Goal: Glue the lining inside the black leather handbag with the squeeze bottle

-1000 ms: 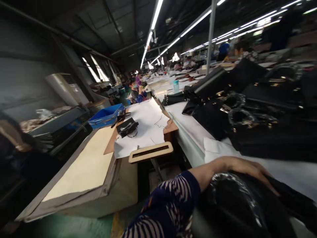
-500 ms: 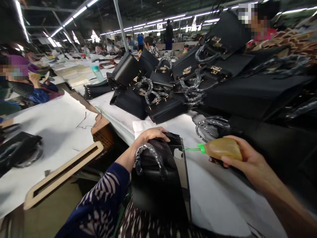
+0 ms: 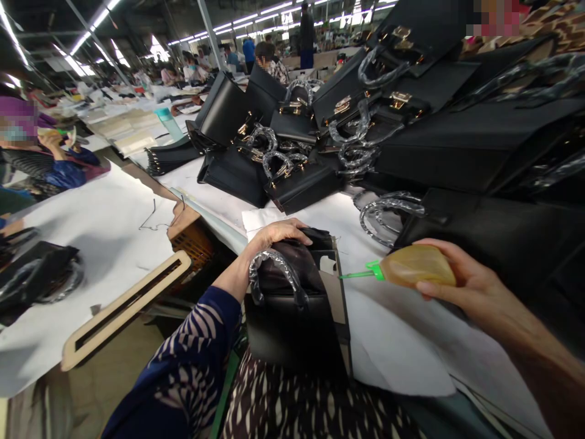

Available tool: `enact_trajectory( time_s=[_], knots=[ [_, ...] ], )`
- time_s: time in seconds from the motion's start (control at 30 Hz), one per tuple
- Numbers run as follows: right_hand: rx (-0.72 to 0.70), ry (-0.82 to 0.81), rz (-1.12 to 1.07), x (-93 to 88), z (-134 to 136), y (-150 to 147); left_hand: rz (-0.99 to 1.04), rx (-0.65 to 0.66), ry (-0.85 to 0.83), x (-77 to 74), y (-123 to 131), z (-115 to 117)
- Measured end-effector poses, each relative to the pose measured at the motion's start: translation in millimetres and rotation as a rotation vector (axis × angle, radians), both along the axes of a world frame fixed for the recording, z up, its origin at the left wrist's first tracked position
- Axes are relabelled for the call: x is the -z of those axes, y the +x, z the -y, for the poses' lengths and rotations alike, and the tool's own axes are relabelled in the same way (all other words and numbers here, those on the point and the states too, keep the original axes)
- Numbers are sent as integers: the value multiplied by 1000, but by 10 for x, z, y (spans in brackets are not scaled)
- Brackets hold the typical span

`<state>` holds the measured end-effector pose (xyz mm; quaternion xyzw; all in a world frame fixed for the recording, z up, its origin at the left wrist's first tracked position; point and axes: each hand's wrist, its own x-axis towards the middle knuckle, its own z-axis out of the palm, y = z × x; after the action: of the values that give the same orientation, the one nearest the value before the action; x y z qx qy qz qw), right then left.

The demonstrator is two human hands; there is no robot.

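Right hand (image 3: pixel 468 274) grips an amber plastic squeeze bottle (image 3: pixel 414 266), its thin green nozzle (image 3: pixel 359 274) aimed left, tip right by the boxy black handbag (image 3: pixel 292 332) that the left hand (image 3: pixel 280 233) clasps at the white-covered counter's (image 3: pixel 393 347) near edge.

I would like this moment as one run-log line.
left hand: on top of black bag | right hand: holding amber bottle | green nozzle: near bag's edge, contact unclear | beyond: heaped black bags

Right before you runs a white-covered surface (image 3: pixel 393 353), piled with smooth black handbags (image 3: pixel 304 188) with gold-coloured clasps and clear-wrapped handles; a turquoise cylindrical bottle (image 3: pixel 169 124) stands farther along! On your left, a white-sheeted surface (image 3: pixel 114 213) carries a black item (image 3: pixel 39 283) with plastic-wrapped loops.
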<state>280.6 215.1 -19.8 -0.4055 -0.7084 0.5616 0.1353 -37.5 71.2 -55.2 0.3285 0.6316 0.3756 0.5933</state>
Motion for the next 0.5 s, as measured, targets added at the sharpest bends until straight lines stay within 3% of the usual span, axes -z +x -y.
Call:
enact_trajectory(
  time_s=[0.13,0.33,0.5],
  knots=[
    [13,14,25,-3,42,63,-20,-66,-7,-39,42,34],
    [42,-45,80,-69,116,95,-41,44,13,19,-15,-21],
    [44,-42,122,-71,156,145,-30,2,-3,59,-29,-11]
  ],
)
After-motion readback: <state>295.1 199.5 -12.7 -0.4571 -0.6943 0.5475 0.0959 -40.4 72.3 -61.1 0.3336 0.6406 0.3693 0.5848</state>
